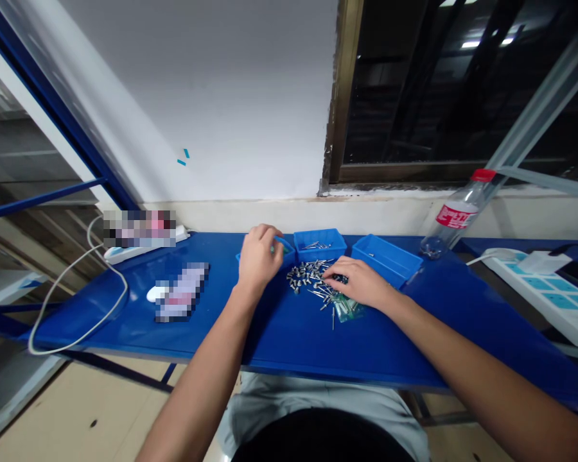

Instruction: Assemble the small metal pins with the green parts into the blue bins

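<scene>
While the L hand (261,256) is at the L blue bin (289,258), fingers curled, grip unclear, the R hand (359,281) bends its fingers over loose metal fasteners (309,274), hold unclear; they spread btwn both hands, w/ clear green bag (350,312) just nearer than R palm.

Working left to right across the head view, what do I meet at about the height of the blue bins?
Left power strip, left hand, middle blue bin, right blue bin, red-capped bottle, right power strip.
</scene>
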A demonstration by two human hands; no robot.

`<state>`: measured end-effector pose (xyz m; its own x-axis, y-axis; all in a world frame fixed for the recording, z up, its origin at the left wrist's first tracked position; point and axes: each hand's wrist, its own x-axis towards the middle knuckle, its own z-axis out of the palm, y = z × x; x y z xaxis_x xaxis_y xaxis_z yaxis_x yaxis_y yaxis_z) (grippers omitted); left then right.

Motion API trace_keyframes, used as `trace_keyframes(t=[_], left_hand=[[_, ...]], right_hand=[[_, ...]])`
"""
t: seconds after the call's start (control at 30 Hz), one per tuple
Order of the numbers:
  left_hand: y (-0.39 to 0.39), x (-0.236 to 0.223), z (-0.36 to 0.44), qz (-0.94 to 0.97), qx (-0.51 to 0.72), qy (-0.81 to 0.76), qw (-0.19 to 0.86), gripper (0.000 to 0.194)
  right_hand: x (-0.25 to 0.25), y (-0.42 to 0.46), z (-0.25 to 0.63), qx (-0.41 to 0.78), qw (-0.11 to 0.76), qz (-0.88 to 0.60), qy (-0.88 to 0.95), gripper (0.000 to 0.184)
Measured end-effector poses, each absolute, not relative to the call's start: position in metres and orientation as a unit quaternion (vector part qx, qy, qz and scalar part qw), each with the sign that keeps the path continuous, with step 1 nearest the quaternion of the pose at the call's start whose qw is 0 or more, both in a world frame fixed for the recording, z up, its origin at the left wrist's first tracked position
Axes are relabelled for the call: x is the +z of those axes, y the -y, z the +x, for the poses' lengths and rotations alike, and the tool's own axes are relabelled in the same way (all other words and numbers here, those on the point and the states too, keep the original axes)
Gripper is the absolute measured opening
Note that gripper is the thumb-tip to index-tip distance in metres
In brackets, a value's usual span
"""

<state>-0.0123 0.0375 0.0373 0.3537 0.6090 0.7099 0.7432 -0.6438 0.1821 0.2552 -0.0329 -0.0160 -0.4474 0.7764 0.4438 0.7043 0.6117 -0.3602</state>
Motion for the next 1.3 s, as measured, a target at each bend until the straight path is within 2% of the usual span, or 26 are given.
trace_keyframes(t=[0.13, 0.27, 0.37, 0.57, 0.67, 0.8, 1.0, 1.13, 1.3], left_hand=[[-0.019, 0.028, 0.019, -0.889, -0.355, 0.290, 0.013, 0.020], [-0.009, 0.014, 0.041, -0.912, -0.328, 0.239, -0.064, 0.019], [-0.010, 0.008, 0.044, -0.909, -0.326, 0.238, -0.099, 0.018], [-0.015, 0.006, 0.040, -0.893, -0.331, 0.277, -0.129, 0.018], [-0.015, 0.005, 0.040, -0.889, -0.320, 0.291, -0.150, 0.024], [-0.015, 0.003, 0.041, -0.876, -0.307, 0.300, -0.218, 0.036], [-0.019, 0.002, 0.043, -0.833, -0.348, 0.301, -0.309, 0.019], [-0.023, -0.001, 0.045, -0.783, -0.399, 0.303, -0.369, 0.021], [-0.023, 0.001, 0.046, -0.781, -0.410, 0.306, -0.358, 0.020]], right_hand=[[-0.018, 0.030, 0.256, 0.065, 0.298, -0.451, 0.839, 0.012], [-0.018, 0.029, 0.255, 0.070, 0.310, -0.472, 0.822, 0.014], [-0.017, 0.030, 0.254, 0.082, 0.325, -0.481, 0.810, 0.016], [-0.015, 0.031, 0.252, 0.100, 0.354, -0.498, 0.785, 0.007], [-0.015, 0.030, 0.254, 0.100, 0.389, -0.517, 0.756, 0.004], [-0.016, 0.028, 0.256, 0.124, 0.460, -0.522, 0.708, 0.012], [-0.014, 0.032, 0.250, 0.139, 0.521, -0.492, 0.683, 0.017], [-0.012, 0.033, 0.245, 0.202, 0.567, -0.457, 0.655, 0.023], [-0.015, 0.031, 0.245, 0.263, 0.581, -0.458, 0.619, 0.028]])
